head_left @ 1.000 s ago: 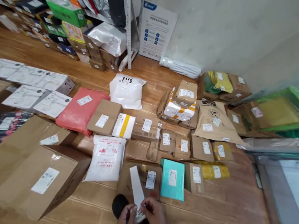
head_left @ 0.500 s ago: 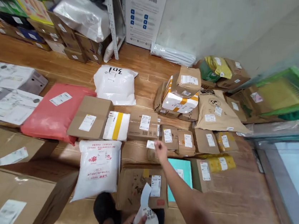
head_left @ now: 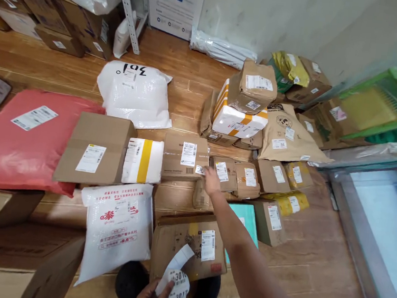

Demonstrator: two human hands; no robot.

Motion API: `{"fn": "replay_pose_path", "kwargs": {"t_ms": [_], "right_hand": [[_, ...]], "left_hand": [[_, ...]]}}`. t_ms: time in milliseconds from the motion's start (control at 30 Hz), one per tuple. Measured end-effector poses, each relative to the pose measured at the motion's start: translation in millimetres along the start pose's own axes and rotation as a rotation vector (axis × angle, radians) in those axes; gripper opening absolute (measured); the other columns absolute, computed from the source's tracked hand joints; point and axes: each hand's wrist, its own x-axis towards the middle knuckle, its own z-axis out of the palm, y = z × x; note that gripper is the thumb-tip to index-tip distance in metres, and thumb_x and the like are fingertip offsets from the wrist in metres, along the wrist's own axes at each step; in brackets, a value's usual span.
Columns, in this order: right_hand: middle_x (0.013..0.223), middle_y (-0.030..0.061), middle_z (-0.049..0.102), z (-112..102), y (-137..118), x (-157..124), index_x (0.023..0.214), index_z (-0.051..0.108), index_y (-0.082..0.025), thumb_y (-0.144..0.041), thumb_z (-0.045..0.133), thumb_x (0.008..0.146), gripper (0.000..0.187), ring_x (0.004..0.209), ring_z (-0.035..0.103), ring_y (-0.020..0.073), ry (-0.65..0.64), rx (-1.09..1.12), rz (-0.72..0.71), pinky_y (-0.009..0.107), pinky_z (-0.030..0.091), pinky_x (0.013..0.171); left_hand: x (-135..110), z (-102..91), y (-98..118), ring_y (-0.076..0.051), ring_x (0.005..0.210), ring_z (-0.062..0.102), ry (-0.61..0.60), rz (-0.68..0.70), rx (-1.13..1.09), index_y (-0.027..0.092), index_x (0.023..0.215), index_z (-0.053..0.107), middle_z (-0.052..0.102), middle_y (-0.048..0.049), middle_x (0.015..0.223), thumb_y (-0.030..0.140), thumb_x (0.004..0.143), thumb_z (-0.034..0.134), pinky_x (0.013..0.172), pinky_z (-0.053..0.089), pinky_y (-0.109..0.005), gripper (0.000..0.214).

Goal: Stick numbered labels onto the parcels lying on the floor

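My right hand [head_left: 211, 179] reaches forward and presses a small white numbered sticker [head_left: 200, 170] onto the near right corner of a flat brown cardboard parcel [head_left: 183, 156] on the floor. Its fingers are pinched on the sticker. My left hand [head_left: 149, 297] stays low at the frame's bottom edge, closed on a roll of white number labels [head_left: 176, 286] with a loose backing strip curling up from it. A larger brown box [head_left: 187, 248] and a white printed bag [head_left: 118, 226] lie just in front of me.
Many labelled parcels cover the wooden floor: a red bag [head_left: 16, 142], a brown box [head_left: 93, 155], a white bag marked 301 [head_left: 135, 91], small brown packets [head_left: 248, 178], a teal packet [head_left: 249, 219]. Shelving [head_left: 128, 12] stands at back left, a green crate [head_left: 382, 105] at right.
My right hand left the label roll, carried one sticker forward and set it down on the brown parcel. My head moved forward and down, so the parcels look nearer.
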Motion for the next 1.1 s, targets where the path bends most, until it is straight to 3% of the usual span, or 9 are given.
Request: {"fn": "replay_pose_path", "kwargs": {"t_ms": [100,167,300,433,667,767,900,1000,1100], "right_hand": [[0.139,0.0142,0.044,-7.1,-17.5,-53.4,0.126,0.053,-0.017,-0.024,0.053,0.085,0.042,0.131,0.033,0.0291,-0.104,0.012,-0.046,0.047,0.027,0.109],[0.127,0.014,0.055,-7.3,-25.4,-109.4,0.122,0.057,-0.016,-0.034,0.048,0.09,0.038,0.119,0.047,0.0267,-0.21,0.058,-0.062,0.043,0.038,0.1],[0.085,0.0018,0.067,-6.2,-25.1,-232.6,0.1,0.068,-0.021,-0.046,0.061,0.081,0.032,0.076,0.06,0.0159,-0.78,0.456,-0.042,0.025,0.048,0.066],[0.071,-0.001,0.059,-20.1,-24.2,-312.3,0.091,0.064,-0.017,-0.046,0.067,0.075,0.033,0.064,0.051,0.0128,-0.626,0.67,0.288,0.023,0.04,0.057],[0.081,0.0048,0.063,-124.8,-94.1,-378.6,0.09,0.063,-0.018,-0.053,0.049,0.085,0.038,0.077,0.057,0.0192,-0.507,0.626,0.291,0.03,0.045,0.071],[0.074,0.0037,0.062,-176.1,-134.4,-403.6,0.081,0.064,-0.017,-0.054,0.061,0.076,0.037,0.071,0.057,0.0188,-0.537,0.617,0.273,0.029,0.044,0.065],[0.074,0.002,0.063,-232.5,-183.0,-429.2,0.084,0.065,-0.018,-0.053,0.069,0.069,0.039,0.069,0.057,0.0179,-0.62,0.79,0.294,0.028,0.044,0.064],[0.074,0.0019,0.064,-260.1,-206.2,-441.3,0.082,0.066,-0.019,-0.051,0.07,0.07,0.035,0.067,0.058,0.0179,-0.704,0.91,0.331,0.031,0.045,0.064],[0.075,0.0025,0.066,-258.1,-214.9,-448.9,0.08,0.066,-0.02,-0.044,0.074,0.069,0.027,0.069,0.06,0.0195,-0.707,0.888,0.231,0.033,0.046,0.067]], "left_hand": [[-0.5,0.7,7.6,-0.02,0.075,0.063,0.001,0.114,0.056,0.015,0.073,0.07,0.069,-0.0039,0.073,0.062,0.068,0.064,0.069,0.05,-0.024,0.047],[-0.2,0.4,9.9,-0.02,0.079,0.062,-0.002,0.185,0.069,0.016,0.077,0.071,0.068,-0.0039,0.077,0.056,0.073,0.063,0.074,0.05,-0.024,0.041],[-2.7,1.5,4.9,-0.02,0.087,0.063,0.011,0.225,0.038,0.018,0.091,0.072,0.07,-0.0047,0.09,0.05,0.079,0.059,0.08,0.049,-0.023,0.036],[-28.2,11.9,-0.4,-0.022,0.089,0.065,-0.009,0.184,0.053,0.019,0.092,0.072,0.071,-0.0056,0.094,0.053,0.078,0.059,0.08,0.05,-0.024,0.039],[-160.9,24.7,51.2,-0.019,0.068,0.064,0.127,0.121,0.107,0.018,0.073,0.066,0.068,-0.0037,0.066,0.069,0.073,0.052,0.063,0.05,-0.023,0.052],[-231.4,14.7,95.5,-0.019,0.068,0.064,0.185,0.162,0.117,0.019,0.072,0.065,0.068,-0.0034,0.066,0.07,0.074,0.048,0.064,0.05,-0.023,0.054],[-307.7,-9.2,145.6,-0.02,0.078,0.065,0.077,0.203,-0.017,0.017,0.086,0.068,0.071,-0.0039,0.078,0.063,0.077,0.053,0.07,0.051,-0.025,0.049],[-340.2,-29.1,160.7,-0.021,0.082,0.064,-0.062,0.281,-0.007,0.017,0.089,0.07,0.071,-0.0042,0.082,0.054,0.081,0.054,0.075,0.05,-0.027,0.042],[-346.3,-47.6,154.5,-0.021,0.084,0.063,-0.131,0.322,0.004,0.018,0.091,0.07,0.071,-0.004,0.086,0.052,0.084,0.051,0.077,0.048,-0.028,0.04]]}}
